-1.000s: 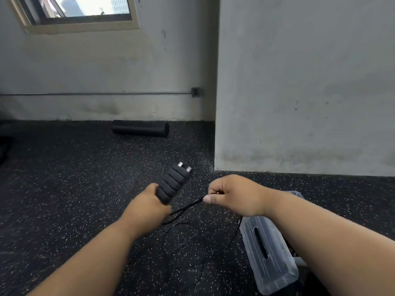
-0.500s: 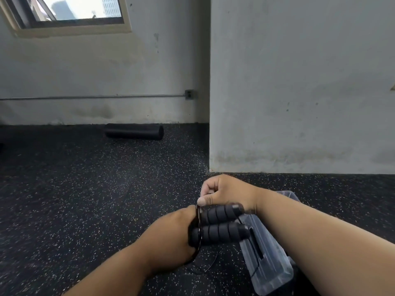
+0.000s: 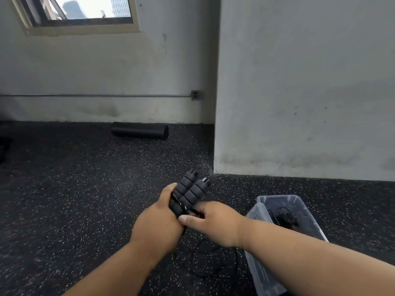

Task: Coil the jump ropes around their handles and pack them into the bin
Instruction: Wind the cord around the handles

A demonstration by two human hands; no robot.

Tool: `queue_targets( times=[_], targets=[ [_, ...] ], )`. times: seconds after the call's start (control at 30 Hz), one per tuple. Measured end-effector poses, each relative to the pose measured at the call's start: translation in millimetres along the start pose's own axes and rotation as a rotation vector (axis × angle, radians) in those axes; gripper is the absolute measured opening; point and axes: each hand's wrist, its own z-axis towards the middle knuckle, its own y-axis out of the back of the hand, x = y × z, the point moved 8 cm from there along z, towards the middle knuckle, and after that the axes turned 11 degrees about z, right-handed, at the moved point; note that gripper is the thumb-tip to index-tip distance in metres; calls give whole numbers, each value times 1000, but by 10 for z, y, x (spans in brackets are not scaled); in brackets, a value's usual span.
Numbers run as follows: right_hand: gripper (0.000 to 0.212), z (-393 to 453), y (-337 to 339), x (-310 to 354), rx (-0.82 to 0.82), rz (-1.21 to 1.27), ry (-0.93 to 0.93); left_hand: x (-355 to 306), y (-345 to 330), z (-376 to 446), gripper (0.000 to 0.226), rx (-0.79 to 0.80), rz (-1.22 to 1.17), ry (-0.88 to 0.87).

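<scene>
Above the floor [image 3: 85, 210], two black handles [image 3: 189, 192] are held side by side in the left hand [image 3: 159, 223], tips pointing up and away. The rope [image 3: 203, 253] is pinched at their bottom end by the right hand [image 3: 215, 224]. The bin [image 3: 299, 201] is seen just to the right.

just one head-worn wide-angle view, looking forward and down from standing height, both forearms reaching in from the bottom edge, speckled floor [image 3: 74, 199] filling the lower half, wall [image 3: 299, 82] and window [image 3: 85, 9] up top, edges visibly curved
</scene>
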Motion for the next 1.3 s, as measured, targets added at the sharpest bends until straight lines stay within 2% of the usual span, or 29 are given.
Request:
queue_targets(
  times=[0.1,0.27,0.47,0.6,0.67,0.9,1.03,1.17,1.3],
  targets=[
    [34,-7,55,15,-9,-58,47,-58,-35,-26,67,44,-30,-19],
    [45,-65,109,169,90,-235,212,4,-93,-17,55,218,-263,-10],
    [45,-66,131,208,91,-396,273,23,-218,-57,59,352,-532,48],
    [42,-81,122,226,105,-429,283,-51,-258,-101,58,410,-668,48],
    [39,-85,144,222,109,-418,279,-58,-254,-97,65,423,-717,42],
    [21,-153,169,237,145,-405,282,-46,-231,-31,68,306,-483,-51],
    [23,-153,245,174,135,-432,192,29,-173,56,61,142,-161,-84],
    [13,-215,295,290,185,-581,201,56,-342,56,53,218,168,-162],
    [20,-216,593,355,161,-306,145,-251,-497,-154,46,358,265,-460]
  ],
)
